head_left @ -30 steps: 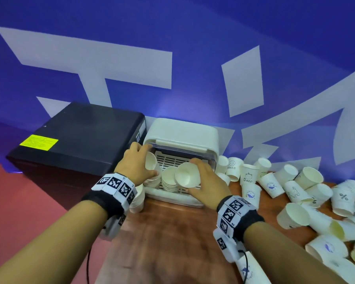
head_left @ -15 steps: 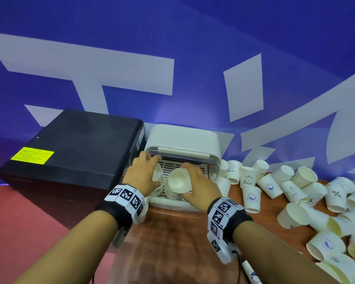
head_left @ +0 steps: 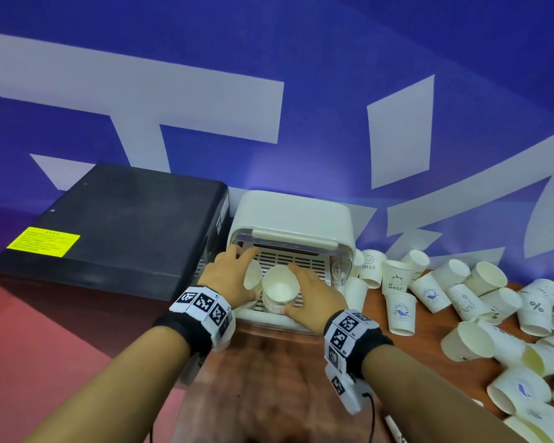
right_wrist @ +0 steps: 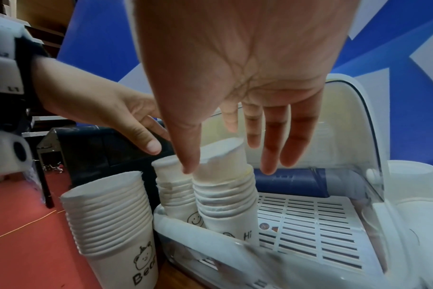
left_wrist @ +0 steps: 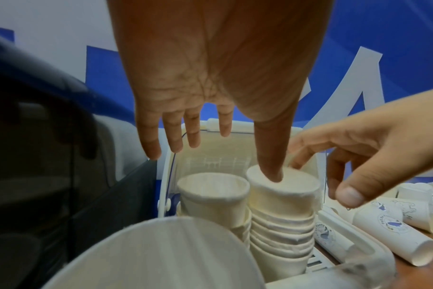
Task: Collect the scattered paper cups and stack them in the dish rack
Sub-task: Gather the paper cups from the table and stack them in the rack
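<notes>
Head view: my left hand and right hand sit at the mouth of the white plastic dish rack, fingers spread and relaxed, gripping nothing. Under my right fingers stands a nested stack of white paper cups on the rack's slatted floor; a second stack stands beside my right thumb. A third stack stands outside the rack, below my left thumb. Many loose white paper cups lie scattered well off to my right, so I judge most collecting remains.
</notes>
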